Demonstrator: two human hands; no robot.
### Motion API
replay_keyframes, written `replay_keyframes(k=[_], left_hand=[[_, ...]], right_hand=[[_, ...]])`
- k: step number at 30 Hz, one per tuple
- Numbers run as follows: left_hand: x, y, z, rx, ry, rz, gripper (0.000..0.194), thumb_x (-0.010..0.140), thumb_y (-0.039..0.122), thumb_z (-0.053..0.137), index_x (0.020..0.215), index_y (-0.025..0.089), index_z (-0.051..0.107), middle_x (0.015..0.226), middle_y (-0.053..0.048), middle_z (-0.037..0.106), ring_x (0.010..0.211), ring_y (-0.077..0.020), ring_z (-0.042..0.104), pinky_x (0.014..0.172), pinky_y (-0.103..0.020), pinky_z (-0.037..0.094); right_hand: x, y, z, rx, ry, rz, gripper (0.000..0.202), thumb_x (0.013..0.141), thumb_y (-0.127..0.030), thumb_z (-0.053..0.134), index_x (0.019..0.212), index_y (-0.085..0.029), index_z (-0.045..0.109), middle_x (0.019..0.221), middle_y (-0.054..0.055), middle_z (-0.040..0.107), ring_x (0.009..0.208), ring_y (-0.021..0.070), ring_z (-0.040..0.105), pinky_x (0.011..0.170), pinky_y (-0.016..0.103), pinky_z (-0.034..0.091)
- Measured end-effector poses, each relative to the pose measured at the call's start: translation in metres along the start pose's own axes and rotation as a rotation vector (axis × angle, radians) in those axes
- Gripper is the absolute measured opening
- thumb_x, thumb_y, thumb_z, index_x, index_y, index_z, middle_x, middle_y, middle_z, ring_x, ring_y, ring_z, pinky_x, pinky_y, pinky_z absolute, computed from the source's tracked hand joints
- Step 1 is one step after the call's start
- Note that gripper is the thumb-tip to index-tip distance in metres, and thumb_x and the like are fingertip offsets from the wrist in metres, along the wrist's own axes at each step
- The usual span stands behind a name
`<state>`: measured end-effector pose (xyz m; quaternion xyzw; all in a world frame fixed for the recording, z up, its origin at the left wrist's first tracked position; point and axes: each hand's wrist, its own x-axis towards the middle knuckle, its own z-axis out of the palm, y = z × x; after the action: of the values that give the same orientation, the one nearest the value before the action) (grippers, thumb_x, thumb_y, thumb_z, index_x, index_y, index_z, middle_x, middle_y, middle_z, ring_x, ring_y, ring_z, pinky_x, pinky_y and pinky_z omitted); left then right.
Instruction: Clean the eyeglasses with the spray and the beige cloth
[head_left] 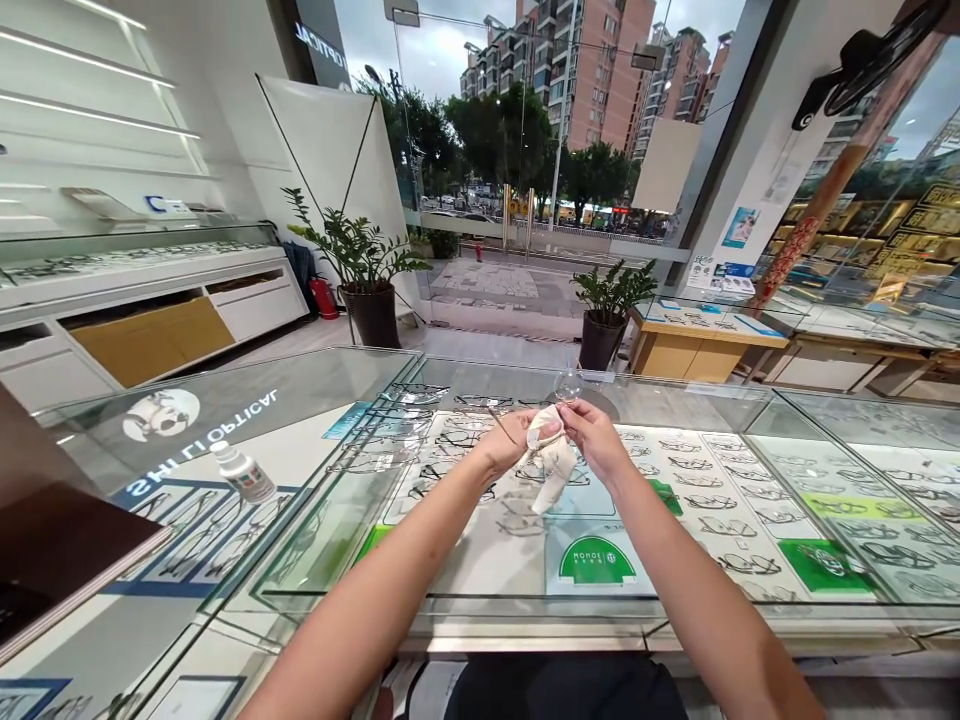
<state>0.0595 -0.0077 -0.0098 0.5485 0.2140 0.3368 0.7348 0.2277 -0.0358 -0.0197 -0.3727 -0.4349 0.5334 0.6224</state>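
Over the glass display case my left hand (516, 436) is closed around a cream-white cloth (556, 474), one end of which hangs down. A thin dark strip, looking like an eyeglass temple, crosses its fingers. My right hand (596, 438) pinches at the cloth's upper right edge, beside what looks like a pair of clear eyeglasses (568, 382). A round lens stands out above the fingertips, and the cloth covers much of the rest. Left of my hands, several eyeglass frames (379, 452) lie in a row along the glass.
A white bottle (246, 474) stands on the glass at left, near a brown panel (60, 530). Under the glass are rows of eyeglasses (712, 500) and a green-and-white card (598, 562). Beyond the counter stand two potted plants (371, 310) and a red fire extinguisher (323, 298).
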Motion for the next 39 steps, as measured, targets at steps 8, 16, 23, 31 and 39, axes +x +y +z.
replay_keyframes(k=[8, 16, 23, 31, 39], left_hand=[[-0.004, 0.002, -0.006, 0.007, 0.003, -0.167, 0.053, 0.059, 0.052, 0.099, 0.082, 0.012, 0.074, 0.070, -0.002, 0.066, 0.057, -0.0092, 0.055, 0.056, -0.021, 0.039], [-0.008, 0.008, -0.010, 0.174, -0.035, -0.316, 0.053, 0.059, 0.054, 0.097, 0.081, 0.013, 0.071, 0.067, 0.001, 0.062, 0.054, -0.0076, 0.049, 0.055, -0.021, 0.033], [-0.007, 0.003, -0.004, -0.012, -0.100, -0.222, 0.053, 0.061, 0.052, 0.099, 0.078, 0.011, 0.070, 0.072, -0.003, 0.067, 0.062, -0.0097, 0.058, 0.061, -0.022, 0.043], [-0.005, -0.007, 0.009, -0.055, -0.066, -0.077, 0.053, 0.057, 0.044, 0.102, 0.084, 0.010, 0.070, 0.075, -0.003, 0.069, 0.064, -0.0099, 0.058, 0.064, -0.022, 0.044], [0.002, -0.014, 0.022, -0.037, 0.070, 0.098, 0.056, 0.066, 0.058, 0.092, 0.083, 0.012, 0.066, 0.069, 0.000, 0.061, 0.058, -0.0079, 0.047, 0.058, -0.022, 0.034]], right_hand=[[-0.001, 0.000, -0.013, 0.106, -0.047, 0.071, 0.041, 0.062, -0.044, 0.098, 0.079, -0.021, 0.069, 0.085, -0.001, 0.070, 0.073, 0.0115, 0.060, 0.070, 0.025, 0.051], [-0.005, -0.001, -0.012, 0.135, -0.080, 0.063, 0.036, 0.065, -0.040, 0.098, 0.077, -0.021, 0.070, 0.086, -0.002, 0.069, 0.073, 0.0113, 0.059, 0.069, 0.024, 0.048], [-0.008, -0.001, -0.009, 0.117, -0.072, -0.001, 0.032, 0.068, -0.039, 0.096, 0.076, -0.022, 0.070, 0.089, -0.002, 0.070, 0.076, 0.0122, 0.059, 0.071, 0.025, 0.049], [-0.010, -0.002, -0.008, 0.135, -0.080, 0.009, 0.033, 0.068, -0.039, 0.097, 0.077, -0.021, 0.071, 0.090, -0.003, 0.067, 0.076, 0.0109, 0.059, 0.069, 0.024, 0.049], [-0.010, -0.005, -0.006, 0.158, -0.041, 0.015, 0.033, 0.066, -0.037, 0.098, 0.078, -0.023, 0.070, 0.087, -0.003, 0.070, 0.073, 0.0117, 0.060, 0.069, 0.024, 0.051]])
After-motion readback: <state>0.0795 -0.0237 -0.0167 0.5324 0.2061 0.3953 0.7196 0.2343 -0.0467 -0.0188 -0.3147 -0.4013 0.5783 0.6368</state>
